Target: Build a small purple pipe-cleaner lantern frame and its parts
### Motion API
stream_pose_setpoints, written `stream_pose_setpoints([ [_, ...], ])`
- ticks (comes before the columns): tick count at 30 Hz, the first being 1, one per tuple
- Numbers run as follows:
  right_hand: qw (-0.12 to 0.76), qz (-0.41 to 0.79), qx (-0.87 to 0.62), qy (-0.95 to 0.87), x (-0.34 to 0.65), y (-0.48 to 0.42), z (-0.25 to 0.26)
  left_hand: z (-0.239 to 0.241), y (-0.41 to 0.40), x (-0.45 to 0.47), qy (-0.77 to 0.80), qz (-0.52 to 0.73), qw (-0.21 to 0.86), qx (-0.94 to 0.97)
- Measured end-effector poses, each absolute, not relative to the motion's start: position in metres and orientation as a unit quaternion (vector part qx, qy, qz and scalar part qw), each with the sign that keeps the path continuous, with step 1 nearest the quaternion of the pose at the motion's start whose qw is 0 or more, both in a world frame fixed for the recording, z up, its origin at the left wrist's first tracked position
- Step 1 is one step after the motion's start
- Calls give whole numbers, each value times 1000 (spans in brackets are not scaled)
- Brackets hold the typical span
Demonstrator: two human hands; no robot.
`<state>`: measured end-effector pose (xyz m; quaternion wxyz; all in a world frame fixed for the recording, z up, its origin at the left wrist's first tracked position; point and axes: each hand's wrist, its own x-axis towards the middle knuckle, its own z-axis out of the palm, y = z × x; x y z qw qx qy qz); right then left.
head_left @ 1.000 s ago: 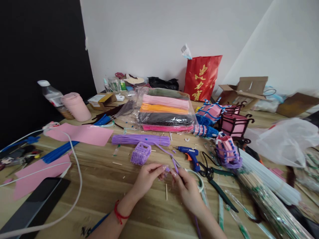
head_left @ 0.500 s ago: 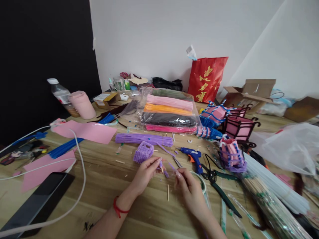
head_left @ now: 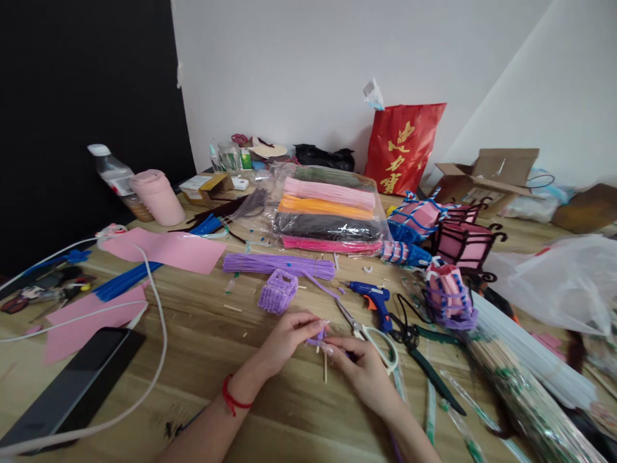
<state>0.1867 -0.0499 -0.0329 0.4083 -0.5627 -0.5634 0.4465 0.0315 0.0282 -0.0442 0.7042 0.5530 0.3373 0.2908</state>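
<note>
Between my two hands is a purple pipe cleaner [head_left: 315, 339], bent into a small piece and partly hidden by the fingers. My left hand [head_left: 292, 337], with a red cord on its wrist, pinches it from the left. My right hand [head_left: 361, 366] has its thumb and forefinger closed on its right side, fingertips close to the left ones. Below the fingertips a thin wooden stick [head_left: 325, 370] shows. Just beyond my left hand stands a purple pipe-cleaner basket-like frame [head_left: 278, 291]. White-handled scissors [head_left: 380, 347] lie beside my right hand.
Behind lies a bundle of purple pipe cleaners [head_left: 279, 265]. A blue glue gun [head_left: 371, 299] and green-handled pliers [head_left: 424, 360] lie right, near pink-and-blue lantern shapes [head_left: 417, 222]. A phone [head_left: 77, 386] and white cable [head_left: 161, 334] occupy the left. Bagged sticks [head_left: 525, 392] lie front right.
My right hand has moved left, bringing its fingertips up against the left hand's. The purple strand that stuck out between them is now gathered at the fingers, and the scissors show more fully.
</note>
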Motion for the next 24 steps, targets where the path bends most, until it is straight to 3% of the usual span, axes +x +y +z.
stream_pose_setpoints([
  [11, 432, 519, -504, -538, 185, -51, -32, -41, 20, 32, 367, 247, 792, 420],
  [24, 473, 532, -494, -500, 185, -49, -28, -40, 25, 29, 297, 260, 800, 453],
])
